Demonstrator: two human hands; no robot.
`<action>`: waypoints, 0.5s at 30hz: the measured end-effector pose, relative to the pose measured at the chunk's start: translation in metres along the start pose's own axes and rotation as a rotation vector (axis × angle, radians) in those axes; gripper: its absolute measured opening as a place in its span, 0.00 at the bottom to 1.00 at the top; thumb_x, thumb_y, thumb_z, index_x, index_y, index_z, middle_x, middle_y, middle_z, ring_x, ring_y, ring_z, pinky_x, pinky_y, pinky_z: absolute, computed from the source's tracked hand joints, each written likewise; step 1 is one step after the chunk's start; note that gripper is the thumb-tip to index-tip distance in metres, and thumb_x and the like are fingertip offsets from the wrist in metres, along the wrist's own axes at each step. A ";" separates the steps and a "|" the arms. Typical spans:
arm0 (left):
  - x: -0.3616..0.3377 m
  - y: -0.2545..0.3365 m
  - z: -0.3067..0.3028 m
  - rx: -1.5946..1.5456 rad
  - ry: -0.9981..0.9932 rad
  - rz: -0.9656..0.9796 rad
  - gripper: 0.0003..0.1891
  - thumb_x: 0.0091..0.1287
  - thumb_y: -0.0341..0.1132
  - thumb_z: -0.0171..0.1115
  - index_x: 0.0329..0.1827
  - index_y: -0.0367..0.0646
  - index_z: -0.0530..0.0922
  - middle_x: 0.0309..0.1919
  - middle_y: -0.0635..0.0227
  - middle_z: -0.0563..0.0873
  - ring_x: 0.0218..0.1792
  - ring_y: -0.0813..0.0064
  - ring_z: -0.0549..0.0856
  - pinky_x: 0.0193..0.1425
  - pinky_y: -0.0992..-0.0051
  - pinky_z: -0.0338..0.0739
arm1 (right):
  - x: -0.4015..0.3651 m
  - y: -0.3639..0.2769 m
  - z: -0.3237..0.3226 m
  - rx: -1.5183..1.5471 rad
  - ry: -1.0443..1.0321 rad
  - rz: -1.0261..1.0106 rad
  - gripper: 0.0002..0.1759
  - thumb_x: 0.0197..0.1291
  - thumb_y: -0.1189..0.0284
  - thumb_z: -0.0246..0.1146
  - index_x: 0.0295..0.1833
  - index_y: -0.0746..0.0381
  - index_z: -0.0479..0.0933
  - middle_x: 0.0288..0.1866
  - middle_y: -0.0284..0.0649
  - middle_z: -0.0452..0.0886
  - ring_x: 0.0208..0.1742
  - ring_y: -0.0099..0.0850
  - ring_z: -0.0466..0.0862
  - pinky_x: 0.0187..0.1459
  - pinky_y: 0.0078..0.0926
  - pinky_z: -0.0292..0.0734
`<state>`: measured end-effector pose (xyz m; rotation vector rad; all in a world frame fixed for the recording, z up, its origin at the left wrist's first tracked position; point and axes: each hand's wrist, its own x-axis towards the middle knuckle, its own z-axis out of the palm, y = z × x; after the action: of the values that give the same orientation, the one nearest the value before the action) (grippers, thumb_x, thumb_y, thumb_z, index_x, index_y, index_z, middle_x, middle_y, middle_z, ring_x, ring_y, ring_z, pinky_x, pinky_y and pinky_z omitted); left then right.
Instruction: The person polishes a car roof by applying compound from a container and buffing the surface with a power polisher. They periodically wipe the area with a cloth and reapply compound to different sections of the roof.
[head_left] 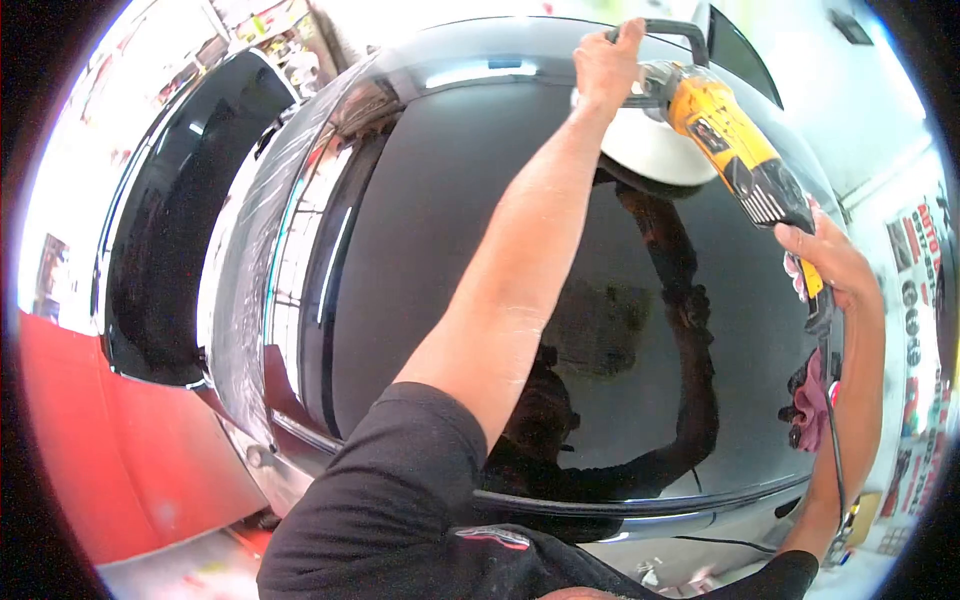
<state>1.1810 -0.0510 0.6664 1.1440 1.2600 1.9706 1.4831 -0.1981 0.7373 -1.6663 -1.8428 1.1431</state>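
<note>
A yellow and black rotary polisher point(728, 135) lies across the far right part of a glossy black car panel point(450, 250). My left hand point(608, 68), arm stretched far forward, is closed on the black loop handle point(690, 32) at the polisher's front end. Around the rear grip, my right hand point(832, 258) is wrapped, close to the panel's right edge. The round white polishing pad point(655, 150) sits under the tool's head, against the dark surface. From the rear of the grip a black cord point(838, 470) runs down along my right forearm.
A pink cloth point(812, 405) lies at the panel's right edge. Clear plastic film point(262, 250) covers the left side of the car. Beyond it stands another glossy black panel point(175, 230), above a red surface point(120, 440). Printed posters point(915, 290) hang on the right wall.
</note>
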 end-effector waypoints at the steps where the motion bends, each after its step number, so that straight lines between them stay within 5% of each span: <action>1: 0.003 0.004 -0.022 -0.003 0.023 0.001 0.31 0.64 0.55 0.68 0.34 0.26 0.84 0.31 0.40 0.88 0.37 0.46 0.89 0.47 0.55 0.81 | 0.009 -0.011 0.010 -0.010 -0.010 -0.029 0.53 0.59 0.53 0.76 0.80 0.61 0.54 0.34 0.31 0.74 0.25 0.19 0.76 0.18 0.21 0.75; 3: 0.024 0.001 -0.072 0.165 0.048 0.089 0.37 0.68 0.65 0.59 0.43 0.30 0.86 0.31 0.48 0.87 0.37 0.54 0.86 0.48 0.57 0.78 | 0.033 -0.041 0.034 -0.065 -0.126 -0.077 0.54 0.58 0.51 0.76 0.79 0.63 0.54 0.34 0.31 0.74 0.24 0.19 0.76 0.18 0.21 0.75; 6: 0.047 -0.002 -0.145 0.099 0.080 -0.065 0.37 0.71 0.63 0.58 0.50 0.29 0.85 0.33 0.51 0.88 0.37 0.61 0.85 0.47 0.57 0.78 | 0.060 -0.077 0.076 -0.163 -0.182 -0.147 0.52 0.58 0.48 0.76 0.75 0.64 0.57 0.28 0.33 0.74 0.21 0.19 0.76 0.18 0.20 0.75; 8: 0.057 -0.012 -0.190 0.225 0.244 0.073 0.39 0.72 0.65 0.58 0.55 0.28 0.84 0.39 0.53 0.88 0.41 0.65 0.85 0.49 0.60 0.78 | 0.079 -0.099 0.101 -0.191 -0.247 -0.223 0.49 0.57 0.48 0.75 0.73 0.64 0.60 0.26 0.34 0.74 0.20 0.19 0.76 0.18 0.20 0.74; 9: 0.071 -0.027 -0.214 0.339 0.338 0.152 0.39 0.72 0.65 0.58 0.53 0.27 0.84 0.41 0.51 0.88 0.39 0.67 0.85 0.45 0.61 0.79 | 0.085 -0.107 0.114 -0.199 -0.276 -0.252 0.48 0.57 0.47 0.75 0.71 0.64 0.62 0.25 0.34 0.74 0.19 0.19 0.75 0.18 0.20 0.74; 10: 0.057 0.004 -0.233 0.246 0.254 -0.049 0.39 0.72 0.65 0.59 0.50 0.27 0.84 0.41 0.49 0.88 0.33 0.65 0.85 0.38 0.63 0.80 | 0.089 -0.117 0.129 -0.231 -0.313 -0.280 0.47 0.57 0.47 0.75 0.71 0.63 0.63 0.25 0.33 0.74 0.20 0.19 0.75 0.18 0.19 0.74; 11: 0.063 -0.006 -0.251 0.244 0.395 0.084 0.36 0.71 0.63 0.61 0.48 0.27 0.84 0.31 0.56 0.85 0.25 0.67 0.82 0.28 0.64 0.77 | 0.091 -0.129 0.145 -0.265 -0.351 -0.308 0.46 0.57 0.46 0.75 0.70 0.63 0.65 0.26 0.33 0.75 0.20 0.19 0.75 0.18 0.19 0.74; 12: 0.064 0.002 -0.276 0.263 0.314 0.002 0.34 0.71 0.61 0.63 0.51 0.28 0.83 0.26 0.62 0.81 0.20 0.71 0.79 0.22 0.67 0.74 | 0.093 -0.138 0.158 -0.299 -0.389 -0.334 0.45 0.57 0.45 0.75 0.69 0.62 0.66 0.27 0.33 0.75 0.20 0.18 0.75 0.18 0.19 0.74; 13: 0.064 -0.001 -0.288 0.139 0.380 0.067 0.34 0.71 0.60 0.64 0.52 0.29 0.83 0.26 0.63 0.80 0.20 0.73 0.77 0.20 0.69 0.71 | 0.097 -0.143 0.169 -0.342 -0.333 -0.358 0.47 0.57 0.45 0.74 0.70 0.64 0.64 0.28 0.34 0.76 0.21 0.18 0.76 0.18 0.18 0.74; 14: 0.068 -0.002 -0.307 0.174 0.364 -0.065 0.36 0.72 0.62 0.62 0.55 0.29 0.82 0.29 0.63 0.81 0.20 0.73 0.75 0.21 0.70 0.70 | 0.101 -0.147 0.178 -0.388 -0.278 -0.386 0.49 0.58 0.44 0.74 0.71 0.66 0.63 0.29 0.35 0.77 0.21 0.18 0.77 0.18 0.17 0.74; 15: 0.040 0.017 -0.296 0.169 0.503 0.132 0.36 0.72 0.65 0.59 0.50 0.32 0.83 0.27 0.66 0.80 0.19 0.75 0.74 0.21 0.69 0.69 | 0.105 -0.150 0.186 -0.436 -0.228 -0.411 0.51 0.58 0.44 0.73 0.73 0.68 0.61 0.30 0.36 0.78 0.22 0.18 0.78 0.17 0.15 0.74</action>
<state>0.9045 -0.1618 0.6359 0.8462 1.6627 2.3835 1.2271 -0.1471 0.7228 -1.2936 -2.5747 0.8205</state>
